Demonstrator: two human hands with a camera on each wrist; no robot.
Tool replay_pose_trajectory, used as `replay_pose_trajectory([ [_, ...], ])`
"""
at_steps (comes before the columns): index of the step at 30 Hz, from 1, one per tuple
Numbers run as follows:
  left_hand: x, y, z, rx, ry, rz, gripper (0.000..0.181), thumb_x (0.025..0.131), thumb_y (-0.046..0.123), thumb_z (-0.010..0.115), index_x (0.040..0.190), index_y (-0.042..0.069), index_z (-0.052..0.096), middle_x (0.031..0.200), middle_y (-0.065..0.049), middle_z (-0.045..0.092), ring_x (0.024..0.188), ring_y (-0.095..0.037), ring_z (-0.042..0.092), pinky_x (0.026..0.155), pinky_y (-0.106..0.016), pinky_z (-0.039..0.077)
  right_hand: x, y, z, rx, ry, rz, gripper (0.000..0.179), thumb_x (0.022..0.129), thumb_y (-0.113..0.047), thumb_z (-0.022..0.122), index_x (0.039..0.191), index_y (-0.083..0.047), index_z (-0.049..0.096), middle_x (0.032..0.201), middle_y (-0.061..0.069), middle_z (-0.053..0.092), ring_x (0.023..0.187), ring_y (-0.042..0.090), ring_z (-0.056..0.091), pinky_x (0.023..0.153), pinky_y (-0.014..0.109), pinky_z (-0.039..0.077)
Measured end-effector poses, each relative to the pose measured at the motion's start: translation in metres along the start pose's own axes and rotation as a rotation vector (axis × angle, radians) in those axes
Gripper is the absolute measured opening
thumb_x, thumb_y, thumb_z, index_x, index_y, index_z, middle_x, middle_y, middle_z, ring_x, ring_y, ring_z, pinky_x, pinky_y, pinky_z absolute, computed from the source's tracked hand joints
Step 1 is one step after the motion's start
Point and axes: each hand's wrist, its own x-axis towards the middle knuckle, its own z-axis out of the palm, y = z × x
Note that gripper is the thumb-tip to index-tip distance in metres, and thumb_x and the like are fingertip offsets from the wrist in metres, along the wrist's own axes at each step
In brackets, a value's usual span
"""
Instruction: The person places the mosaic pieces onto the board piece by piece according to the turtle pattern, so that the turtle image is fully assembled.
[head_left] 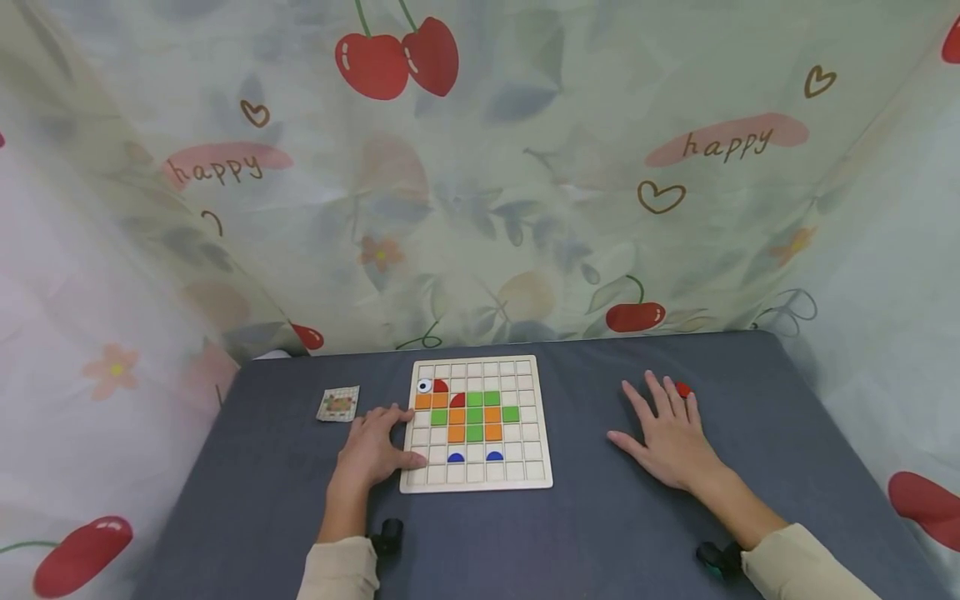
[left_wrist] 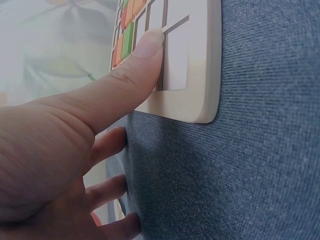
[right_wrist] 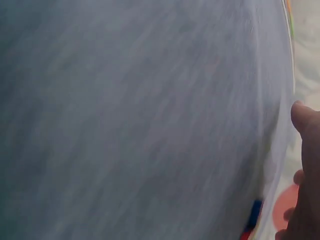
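A square wooden grid board [head_left: 480, 485] lies on the table, with coloured tiles set in it as an animal-like figure. My left hand [head_left: 372, 447] is at its left side. The left thumb [left_wrist: 125, 75] rests on the board's near corner, while the other fingers extend along the left edge and down by the cloth. To the right of the board, my right hand [head_left: 671, 433] hovers palm down with fingers spread, holding nothing. Past its fingertips shows a red piece [head_left: 682, 389]. The right wrist view also catches a blue piece [right_wrist: 255, 212] beyond the hand.
A small stack of picture cards [head_left: 338, 404] lies left of the board. Dark grey cloth [head_left: 585, 533] covers the table. Printed curtains [head_left: 510, 208] hang behind it and on both sides.
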Motion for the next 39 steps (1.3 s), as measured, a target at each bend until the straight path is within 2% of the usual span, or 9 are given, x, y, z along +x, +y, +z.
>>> replay_pose_trajectory([
  [8, 0.000, 0.000, 0.001, 0.008, -0.010, 0.004, 0.086, 0.069, 0.036, 0.095, 0.146, 0.024, 0.058, 0.164, -0.012, 0.039, 0.149, -0.042, 0.030, 0.110, -0.076, 0.034, -0.017, 0.030, -0.018, 0.052, -0.075, 0.076, 0.085, 0.099, -0.060, 0.055, 0.163, -0.012, 0.025, 0.164, 0.032, 0.019, 0.147, 0.059, 0.022, 0.110, 0.078, 0.026],
  [13, 0.001, 0.001, -0.001, 0.009, -0.009, 0.006, 0.086, 0.069, 0.036, 0.095, 0.146, 0.024, 0.058, 0.164, -0.012, 0.039, 0.149, -0.042, 0.030, 0.110, -0.076, 0.034, -0.021, 0.043, -0.024, 0.139, -0.074, 0.046, 0.079, 0.100, -0.050, 0.061, 0.160, -0.009, 0.030, 0.160, 0.032, 0.027, 0.140, 0.059, 0.033, 0.105, 0.076, 0.035],
  [17, 0.002, 0.001, -0.001, 0.015, -0.014, 0.009, 0.086, 0.070, 0.037, 0.095, 0.146, 0.024, 0.057, 0.164, -0.012, 0.039, 0.149, -0.042, 0.030, 0.110, -0.075, 0.034, -0.022, 0.049, -0.029, 0.201, -0.055, 0.010, 0.071, 0.100, -0.040, 0.065, 0.156, -0.006, 0.038, 0.158, 0.030, 0.032, 0.141, 0.055, 0.036, 0.105, 0.072, 0.037],
  [22, 0.003, 0.002, -0.001, 0.022, -0.015, 0.012, 0.086, 0.070, 0.038, 0.094, 0.147, 0.024, 0.057, 0.164, -0.012, 0.039, 0.149, -0.042, 0.031, 0.110, -0.076, 0.034, -0.022, 0.055, -0.032, 0.201, 0.004, -0.044, 0.047, 0.101, -0.024, 0.065, 0.142, -0.003, 0.056, 0.156, 0.030, 0.036, 0.139, 0.055, 0.040, 0.103, 0.069, 0.041],
  [28, 0.003, 0.001, 0.000, 0.020, -0.014, 0.004, 0.087, 0.069, 0.037, 0.095, 0.146, 0.024, 0.057, 0.164, -0.012, 0.039, 0.149, -0.042, 0.031, 0.110, -0.076, 0.034, -0.022, 0.061, -0.028, 0.175, 0.087, -0.078, 0.023, 0.095, -0.011, 0.071, 0.116, -0.002, 0.072, 0.149, 0.032, 0.045, 0.131, 0.054, 0.048, 0.097, 0.068, 0.046],
  [33, 0.002, 0.000, -0.001, 0.015, -0.014, -0.003, 0.086, 0.069, 0.037, 0.095, 0.146, 0.024, 0.057, 0.164, -0.012, 0.039, 0.150, -0.042, 0.030, 0.110, -0.076, 0.033, -0.020, 0.059, -0.026, 0.219, 0.083, -0.039, 0.011, 0.094, -0.012, 0.072, 0.104, -0.007, 0.073, 0.146, 0.031, 0.048, 0.127, 0.053, 0.052, 0.096, 0.067, 0.047],
  [39, 0.002, 0.000, -0.001, 0.019, -0.016, 0.002, 0.086, 0.070, 0.037, 0.095, 0.146, 0.024, 0.058, 0.164, -0.012, 0.039, 0.149, -0.042, 0.031, 0.110, -0.076, 0.034, -0.017, 0.057, -0.026, 0.249, 0.038, 0.014, 0.003, 0.094, -0.009, 0.072, 0.095, -0.008, 0.070, 0.144, 0.034, 0.046, 0.131, 0.055, 0.044, 0.100, 0.067, 0.041],
])
